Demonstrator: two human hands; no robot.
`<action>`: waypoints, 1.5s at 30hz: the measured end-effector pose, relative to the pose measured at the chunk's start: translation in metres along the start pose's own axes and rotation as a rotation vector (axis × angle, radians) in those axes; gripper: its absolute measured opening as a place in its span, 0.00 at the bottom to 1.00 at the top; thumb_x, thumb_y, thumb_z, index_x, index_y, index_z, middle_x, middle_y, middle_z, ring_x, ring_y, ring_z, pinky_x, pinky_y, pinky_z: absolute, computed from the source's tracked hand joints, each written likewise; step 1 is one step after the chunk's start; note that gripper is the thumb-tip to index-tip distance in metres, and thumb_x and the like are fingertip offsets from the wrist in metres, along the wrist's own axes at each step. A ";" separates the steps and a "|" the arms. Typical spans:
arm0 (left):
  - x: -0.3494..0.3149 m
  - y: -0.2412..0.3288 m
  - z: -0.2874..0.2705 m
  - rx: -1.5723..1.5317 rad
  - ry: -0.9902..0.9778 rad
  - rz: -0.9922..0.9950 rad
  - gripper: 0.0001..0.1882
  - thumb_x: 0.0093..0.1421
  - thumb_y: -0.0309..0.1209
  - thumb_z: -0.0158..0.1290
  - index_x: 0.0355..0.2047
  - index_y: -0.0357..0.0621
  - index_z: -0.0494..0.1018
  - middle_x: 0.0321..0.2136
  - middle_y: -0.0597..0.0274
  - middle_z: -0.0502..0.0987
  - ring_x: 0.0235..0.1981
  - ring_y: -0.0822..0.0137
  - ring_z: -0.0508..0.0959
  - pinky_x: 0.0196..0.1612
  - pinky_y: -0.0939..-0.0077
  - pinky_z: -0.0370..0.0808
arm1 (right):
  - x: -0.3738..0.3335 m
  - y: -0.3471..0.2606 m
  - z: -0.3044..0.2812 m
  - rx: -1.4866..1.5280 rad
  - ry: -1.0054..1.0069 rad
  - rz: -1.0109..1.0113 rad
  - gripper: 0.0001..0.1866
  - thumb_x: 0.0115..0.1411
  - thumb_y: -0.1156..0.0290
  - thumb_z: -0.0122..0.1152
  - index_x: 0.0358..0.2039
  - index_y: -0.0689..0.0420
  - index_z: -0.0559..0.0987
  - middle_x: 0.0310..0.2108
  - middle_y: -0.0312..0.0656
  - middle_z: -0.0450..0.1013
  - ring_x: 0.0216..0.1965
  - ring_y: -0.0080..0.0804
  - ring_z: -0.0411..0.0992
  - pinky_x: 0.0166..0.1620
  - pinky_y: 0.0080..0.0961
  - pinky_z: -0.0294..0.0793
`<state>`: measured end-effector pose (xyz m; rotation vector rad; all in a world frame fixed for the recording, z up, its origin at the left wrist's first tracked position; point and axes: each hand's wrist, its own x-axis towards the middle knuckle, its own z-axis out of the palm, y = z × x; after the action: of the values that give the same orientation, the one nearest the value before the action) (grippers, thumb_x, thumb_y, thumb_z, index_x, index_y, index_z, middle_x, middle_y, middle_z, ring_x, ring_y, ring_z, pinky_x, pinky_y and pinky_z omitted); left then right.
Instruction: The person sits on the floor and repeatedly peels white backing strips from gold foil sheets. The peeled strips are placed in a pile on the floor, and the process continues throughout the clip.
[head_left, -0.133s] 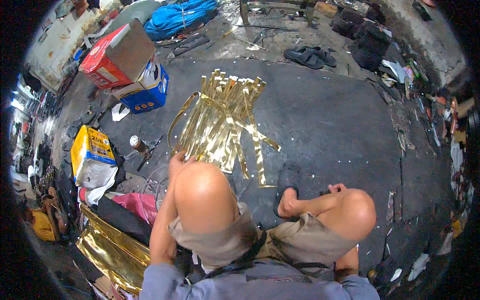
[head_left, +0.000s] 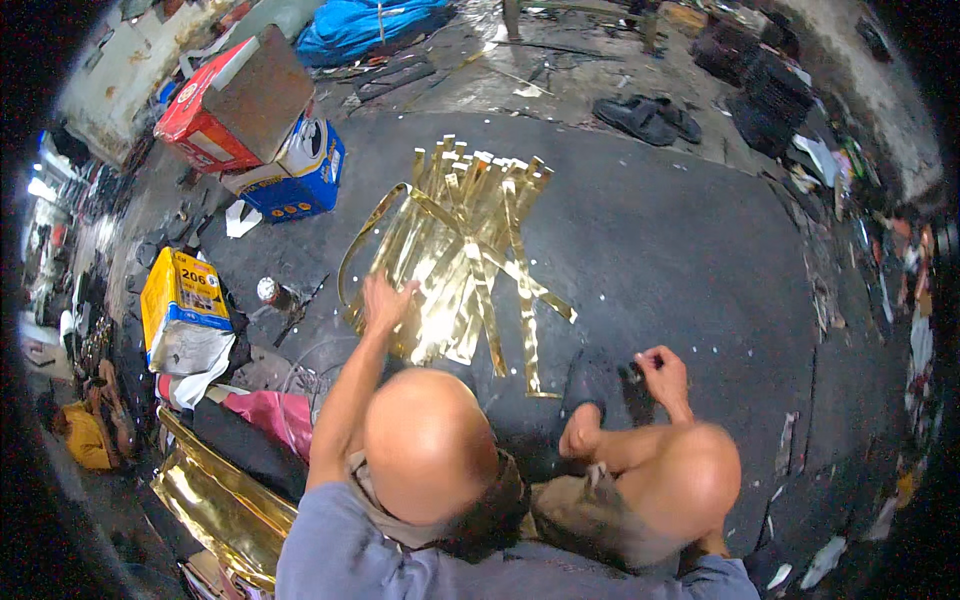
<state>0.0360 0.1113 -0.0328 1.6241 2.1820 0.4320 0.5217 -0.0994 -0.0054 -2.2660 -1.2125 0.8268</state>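
Observation:
A heap of shiny gold strips is fanned out on the dark floor mat in front of me. My left hand rests at the heap's near left edge, thumb and fingers apart on the strips. One strip bows out in a loop left of the heap. Two others stick out at its right side. My right hand is held above the mat beyond my right knee, apart from the strips. Its fingers are curled in toward the thumb; anything between them is too small to make out.
To the left stand a red box, a blue box and a yellow-and-blue box. A small jar is near them. A gold sheet lies by my left side. Black sandals and a blue bundle lie farther off.
My left hand has moved forward from beside my knee onto the gold strips. My right hand has come forward and up from behind my right knee. The view has shifted slightly.

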 end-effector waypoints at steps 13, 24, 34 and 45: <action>0.112 -0.011 0.114 0.186 0.041 -0.065 0.36 0.57 0.54 0.52 0.49 0.29 0.65 0.49 0.40 0.66 0.51 0.42 0.66 0.54 0.50 0.66 | 0.130 -0.108 0.170 -0.255 -0.138 -0.335 0.32 0.58 0.46 0.58 0.40 0.69 0.72 0.37 0.59 0.71 0.40 0.57 0.71 0.45 0.46 0.70; 0.057 0.073 0.058 -0.335 -0.704 -0.336 0.47 0.38 0.60 0.66 0.47 0.30 0.74 0.47 0.42 0.76 0.48 0.51 0.77 0.47 0.64 0.74 | 0.076 -0.181 0.246 0.303 -0.439 0.258 0.39 0.52 0.41 0.62 0.50 0.64 0.73 0.43 0.61 0.74 0.46 0.52 0.74 0.49 0.40 0.71; 0.010 0.112 0.102 -0.427 -0.797 -0.119 0.33 0.37 0.54 0.65 0.39 0.43 0.81 0.36 0.56 0.82 0.35 0.62 0.81 0.39 0.70 0.76 | 0.092 -0.115 0.263 1.048 -0.849 0.582 0.33 0.58 0.42 0.59 0.48 0.60 0.73 0.37 0.41 0.76 0.32 0.33 0.78 0.35 0.36 0.80; -0.004 0.210 0.059 -0.104 -1.265 0.629 0.27 0.33 0.43 0.65 0.31 0.35 0.80 0.30 0.51 0.81 0.30 0.60 0.80 0.34 0.66 0.76 | 0.018 -0.152 0.183 1.269 -0.805 0.451 0.27 0.59 0.51 0.62 0.52 0.55 0.71 0.44 0.41 0.73 0.44 0.33 0.72 0.45 0.37 0.74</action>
<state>0.2419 0.1679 0.0125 1.7390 0.7100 -0.2954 0.3155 0.0127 -0.0490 -1.0990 -0.1326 2.0289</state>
